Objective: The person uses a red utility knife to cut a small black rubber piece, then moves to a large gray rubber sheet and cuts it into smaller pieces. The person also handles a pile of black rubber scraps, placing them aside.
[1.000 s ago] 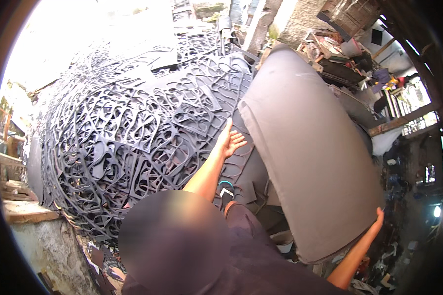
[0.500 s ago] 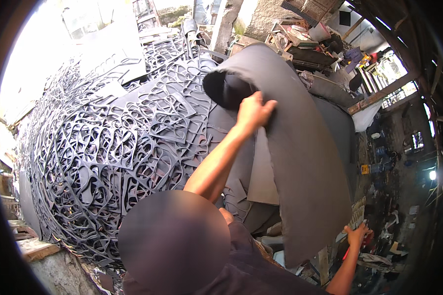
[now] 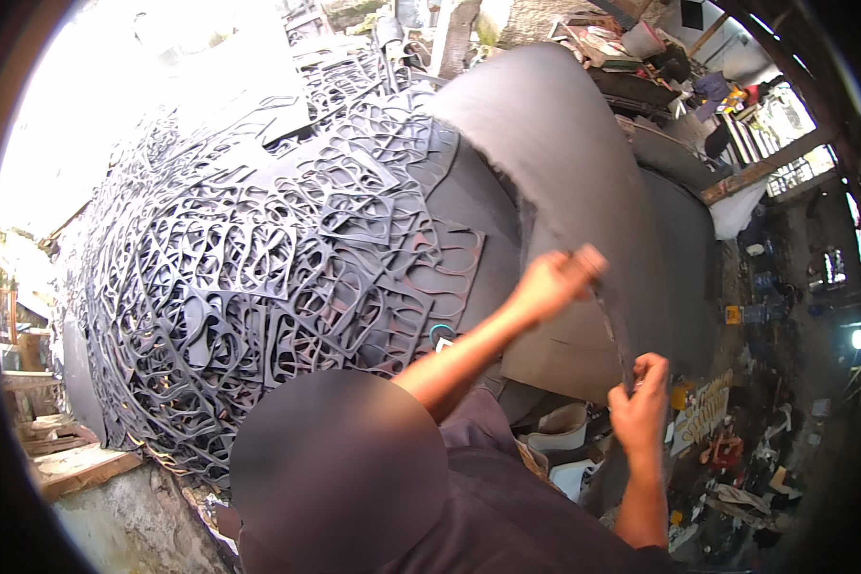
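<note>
My right hand [image 3: 638,397] clamped on the edge of a grey sheet [image 3: 584,143], my left hand [image 3: 557,284] blurred against it, grip unclear, dark cut-out scraps [image 3: 258,239] heaped alongside

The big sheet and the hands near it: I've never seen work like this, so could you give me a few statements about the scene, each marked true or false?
1. The right hand grips an edge of the sheet. True.
2. The sheet lies perfectly flat. False: the sheet bends over in a curve.
3. The scraps are full of cut-out openings. True.
4. The left hand is buried in the scraps. False: the left hand is by the sheet's edge, to the right of the scraps.
5. The pale tub is to the left of the right hand in the picture. True.
</note>
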Action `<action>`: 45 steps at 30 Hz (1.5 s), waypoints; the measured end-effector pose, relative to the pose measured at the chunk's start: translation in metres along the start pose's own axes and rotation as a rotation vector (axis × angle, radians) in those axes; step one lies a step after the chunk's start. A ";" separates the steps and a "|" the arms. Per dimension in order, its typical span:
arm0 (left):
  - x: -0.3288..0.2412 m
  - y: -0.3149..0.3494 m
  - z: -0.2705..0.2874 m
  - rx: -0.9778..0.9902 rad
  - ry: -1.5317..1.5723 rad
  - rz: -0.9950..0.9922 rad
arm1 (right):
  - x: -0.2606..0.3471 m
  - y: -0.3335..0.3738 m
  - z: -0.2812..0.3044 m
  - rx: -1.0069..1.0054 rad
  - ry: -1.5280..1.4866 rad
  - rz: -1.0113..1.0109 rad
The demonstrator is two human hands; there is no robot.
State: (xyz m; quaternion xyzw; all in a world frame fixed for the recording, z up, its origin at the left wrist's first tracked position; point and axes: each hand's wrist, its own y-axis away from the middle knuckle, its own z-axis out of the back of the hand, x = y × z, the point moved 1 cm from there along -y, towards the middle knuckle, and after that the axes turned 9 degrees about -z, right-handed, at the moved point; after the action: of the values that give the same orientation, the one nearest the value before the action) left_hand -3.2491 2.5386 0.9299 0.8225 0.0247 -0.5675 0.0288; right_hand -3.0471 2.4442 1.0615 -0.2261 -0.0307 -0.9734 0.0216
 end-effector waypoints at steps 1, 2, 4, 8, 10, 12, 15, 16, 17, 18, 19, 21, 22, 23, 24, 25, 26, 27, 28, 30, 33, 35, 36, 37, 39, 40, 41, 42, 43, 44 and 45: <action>0.016 -0.022 0.025 -0.089 0.300 0.120 | -0.006 -0.005 0.012 0.060 0.000 0.023; 0.020 -0.047 0.054 -0.257 0.593 0.140 | -0.014 -0.011 0.021 0.113 -0.012 0.047; 0.025 -0.091 0.101 -0.472 0.826 0.044 | -0.033 -0.006 0.025 0.099 -0.014 0.059; 0.030 -0.129 0.162 -0.572 0.336 0.146 | -0.042 0.010 0.013 0.233 -0.097 -0.035; 0.006 -0.124 0.177 -0.462 0.185 0.128 | -0.041 0.015 0.002 0.337 -0.150 0.024; -0.011 -0.116 0.210 -0.556 -0.425 0.003 | -0.035 0.008 0.002 0.568 -0.105 0.046; -0.086 -0.074 0.162 -0.446 -0.889 -0.317 | -0.039 0.026 0.020 0.829 -0.160 -0.121; -0.111 -0.049 0.162 -0.347 -0.907 -0.296 | -0.011 0.038 0.037 0.820 -0.088 -0.150; -0.134 -0.026 0.165 -0.354 -0.922 -0.309 | -0.003 0.043 0.050 0.813 -0.112 -0.115; -0.162 0.006 0.172 -0.360 -0.927 -0.269 | 0.002 0.047 0.065 0.804 -0.139 -0.087; -0.174 0.028 0.181 -0.388 -0.974 -0.264 | 0.014 0.050 0.078 0.768 -0.145 -0.071; -0.210 0.077 0.208 -0.445 -1.053 -0.262 | 0.053 0.049 0.097 0.745 -0.142 -0.065; -0.223 0.098 0.219 -0.468 -1.060 -0.269 | 0.067 0.052 0.107 0.746 -0.112 -0.090; -0.230 0.111 0.231 -0.524 -1.130 -0.329 | 0.056 0.049 0.112 0.734 -0.087 0.005; -0.244 0.123 0.238 -0.556 -1.168 -0.333 | 0.061 0.050 0.117 0.773 -0.028 0.104; -0.257 0.149 0.255 -0.587 -1.123 -0.216 | 0.075 0.045 0.116 0.784 0.046 0.192; -0.269 0.175 0.276 -0.618 -1.071 -0.102 | 0.095 0.042 0.113 0.792 0.120 0.283; -0.253 0.189 0.322 -0.756 -1.020 -0.293 | 0.138 0.049 0.090 0.839 0.087 0.360; -0.221 0.197 0.377 -0.884 -0.954 -0.512 | 0.166 0.052 0.074 0.848 0.109 0.546; -0.183 0.246 0.417 -1.052 -0.828 -0.694 | 0.236 0.074 0.037 0.878 0.195 0.736; -0.155 0.314 0.369 -1.038 -0.503 -0.462 | 0.259 0.078 -0.019 0.890 0.211 0.788; -0.072 0.394 0.351 -1.111 -0.221 -0.486 | 0.281 0.088 -0.061 1.007 0.121 0.718; -0.019 0.444 0.347 -1.244 -0.270 -0.366 | 0.295 0.095 -0.079 1.051 0.092 0.730; 0.043 0.487 0.348 -1.309 -0.223 -0.287 | 0.305 0.104 -0.086 1.079 0.058 0.679; 0.116 0.574 0.313 -1.627 -0.053 -0.061 | 0.318 0.100 -0.105 1.019 0.012 0.711; 0.151 0.620 0.294 -1.785 0.053 0.035 | 0.330 0.103 -0.113 1.058 -0.018 0.680; 0.230 0.673 0.283 -1.979 -0.081 0.092 | 0.350 0.115 -0.126 1.127 -0.034 0.671; 0.223 0.704 0.263 -2.007 -0.021 0.141 | 0.359 0.119 -0.139 1.150 -0.069 0.622; 0.198 0.725 0.250 -2.052 0.179 0.072 | 0.364 0.097 -0.154 1.119 -0.028 0.708; 0.196 0.757 0.238 -2.117 0.167 0.095 | 0.379 0.091 -0.171 1.131 -0.007 0.739; 0.207 0.790 0.226 -2.182 0.099 0.169 | 0.395 0.113 -0.187 1.138 -0.019 0.696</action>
State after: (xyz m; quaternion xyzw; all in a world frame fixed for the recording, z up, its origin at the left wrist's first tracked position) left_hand -3.3283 1.7352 0.6720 0.3755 0.4586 -0.2028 0.7794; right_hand -3.4771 2.3076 1.0739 -0.1846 -0.4649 -0.7396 0.4504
